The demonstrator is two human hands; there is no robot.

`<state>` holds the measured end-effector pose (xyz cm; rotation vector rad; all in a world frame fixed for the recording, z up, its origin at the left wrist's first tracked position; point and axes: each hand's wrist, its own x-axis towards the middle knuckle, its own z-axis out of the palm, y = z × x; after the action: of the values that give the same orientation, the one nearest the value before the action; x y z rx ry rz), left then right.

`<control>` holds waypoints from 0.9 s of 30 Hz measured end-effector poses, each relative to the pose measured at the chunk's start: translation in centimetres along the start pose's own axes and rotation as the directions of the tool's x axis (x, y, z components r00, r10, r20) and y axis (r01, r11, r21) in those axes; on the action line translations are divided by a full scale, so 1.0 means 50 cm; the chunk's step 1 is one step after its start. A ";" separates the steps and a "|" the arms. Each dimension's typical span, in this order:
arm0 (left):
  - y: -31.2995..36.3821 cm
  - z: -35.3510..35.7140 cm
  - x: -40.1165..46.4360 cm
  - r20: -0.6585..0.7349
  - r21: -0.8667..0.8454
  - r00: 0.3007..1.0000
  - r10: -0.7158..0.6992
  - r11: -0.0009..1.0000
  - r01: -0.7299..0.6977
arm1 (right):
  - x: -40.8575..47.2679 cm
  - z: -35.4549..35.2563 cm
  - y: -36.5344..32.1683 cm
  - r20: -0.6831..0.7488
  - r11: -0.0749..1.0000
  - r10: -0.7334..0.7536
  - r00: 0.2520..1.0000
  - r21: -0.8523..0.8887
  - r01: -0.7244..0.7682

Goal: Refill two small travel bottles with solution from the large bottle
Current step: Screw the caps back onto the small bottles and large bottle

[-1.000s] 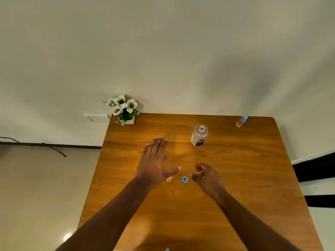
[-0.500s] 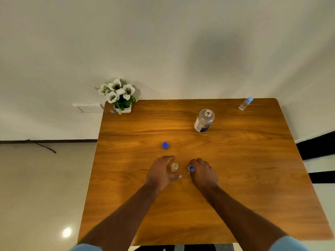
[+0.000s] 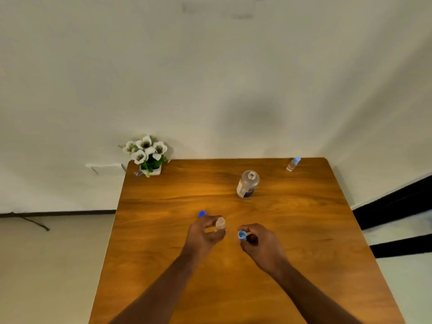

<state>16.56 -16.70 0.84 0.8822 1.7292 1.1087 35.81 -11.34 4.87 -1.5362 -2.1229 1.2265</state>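
Note:
My left hand (image 3: 205, 233) grips a small clear travel bottle (image 3: 220, 223) with its top uncovered, held just above the wooden table (image 3: 304, 230). Beside it, my right hand (image 3: 259, 244) pinches a small light-blue cap (image 3: 242, 235), a short gap from the bottle. The large clear bottle (image 3: 247, 184) with a dark label stands uncapped further back, right of centre. A darker blue cap (image 3: 202, 213) lies on the table behind my left hand. A second small bottle (image 3: 293, 163) with a blue cap stands at the far right corner.
A white pot of white flowers (image 3: 147, 155) sits at the table's far left corner against the wall. Bare floor lies to the left, and a dark band runs along the right past the table edge.
My left hand has closed around the small bottle and lifted it. My right hand has picked the light-blue cap up off the table. The view has shifted.

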 end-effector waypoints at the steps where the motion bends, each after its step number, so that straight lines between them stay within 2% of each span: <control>1: 0.026 -0.001 0.002 -0.011 -0.015 0.999 0.049 0.999 -0.049 | -0.004 -0.023 -0.021 -0.029 0.999 -0.013 1.000 0.039 0.014; 4: 0.131 -0.008 0.008 -0.062 -0.082 0.979 0.192 0.977 -0.196 | -0.012 -0.111 -0.104 -0.155 0.986 -0.064 0.986 0.140 0.086; 7: 0.246 -0.014 0.021 -0.097 -0.192 0.965 0.244 0.947 -0.258 | -0.001 -0.201 -0.188 -0.259 0.967 -0.145 0.955 0.166 0.192; 13: 0.441 -0.008 0.024 -0.132 -0.205 0.905 0.405 0.882 -0.425 | 0.041 -0.386 -0.352 -0.283 0.880 -0.416 0.864 0.116 0.461; 15: 0.498 0.005 0.013 -0.159 -0.194 0.876 0.455 0.856 -0.480 | 0.054 -0.452 -0.404 -0.233 0.828 -0.541 0.808 0.023 0.561; 19: 0.596 0.033 -0.015 -0.226 -0.172 0.816 0.531 0.803 -0.570 | 0.056 -0.564 -0.490 -0.032 0.708 -0.694 0.719 -0.212 0.674; 23: 0.670 0.057 -0.044 -0.253 -0.199 0.791 0.557 0.770 -0.606 | 0.031 -0.648 -0.545 0.125 0.590 -0.714 0.689 -0.424 0.687; 27: 0.710 0.072 -0.069 -0.245 -0.245 0.794 0.556 0.757 -0.606 | 0.000 -0.696 -0.580 0.245 0.490 -0.719 0.651 -0.486 0.724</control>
<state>24.81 -6.20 34.13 1.1946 1.3569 1.8584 38.29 2.83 47.83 -0.5336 -2.8141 0.3119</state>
